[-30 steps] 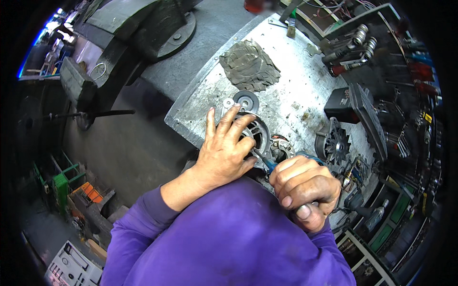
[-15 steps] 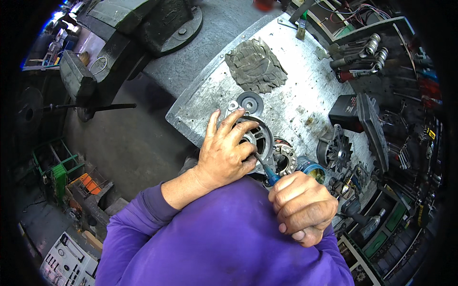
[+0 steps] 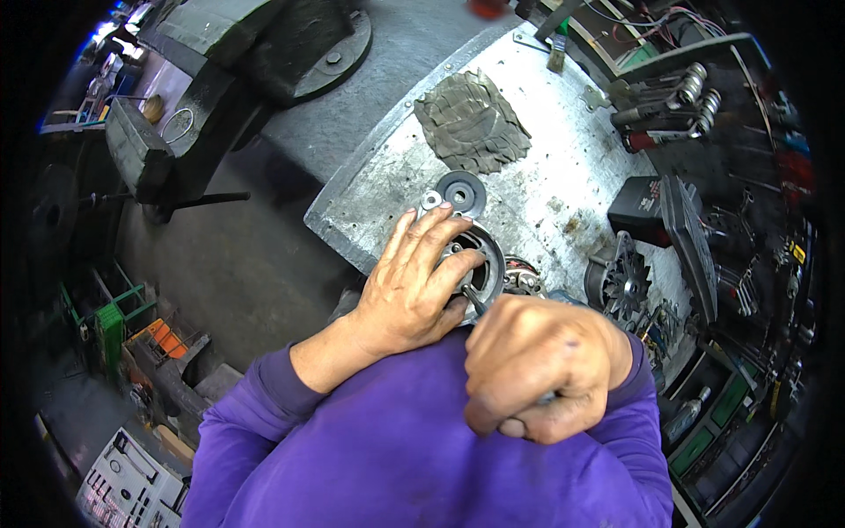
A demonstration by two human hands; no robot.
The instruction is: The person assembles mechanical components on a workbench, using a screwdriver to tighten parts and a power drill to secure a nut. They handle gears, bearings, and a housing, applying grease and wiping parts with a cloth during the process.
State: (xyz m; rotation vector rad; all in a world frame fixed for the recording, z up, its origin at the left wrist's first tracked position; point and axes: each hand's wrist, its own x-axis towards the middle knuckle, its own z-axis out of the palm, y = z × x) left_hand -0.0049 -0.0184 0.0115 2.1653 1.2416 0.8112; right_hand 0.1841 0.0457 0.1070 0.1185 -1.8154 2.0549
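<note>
At the far left a pale tray [image 3: 141, 482] of dark tools lies low in the view, below a green metal frame [image 3: 110, 327] and an orange piece [image 3: 167, 339]. Above them stands a heavy dark bench vise [image 3: 141, 157], its bar handle jutting out over the grey, scuffed floor [image 3: 264, 233]. Next comes the metal benchtop [image 3: 585, 172] — bright, scratched, spotted with brown stains — with a raised edge along its left side.

The left hand [image 3: 409, 290] rests on a round, slotted metal housing [image 3: 495, 255] at the bench's near edge, fingers spread across it. A grooved pulley [image 3: 460, 195] lies just beyond the fingertips, and a crumpled grey rag [image 3: 473, 121] farther back. A screwdriver [image 3: 474, 300] reaches into the housing near the left thumb; the right hand [image 3: 546, 370] is closed in a fist around its handle, mostly hidden.

Farther right, a brush [image 3: 556, 58] lies near the back edge, a bladed fan rotor [image 3: 628, 286] sits on the bench, and a black case [image 3: 635, 209] stands with its lid raised. Hand tools [image 3: 744, 286] crowd the dim right side, above green-fronted drawers [image 3: 726, 400].
</note>
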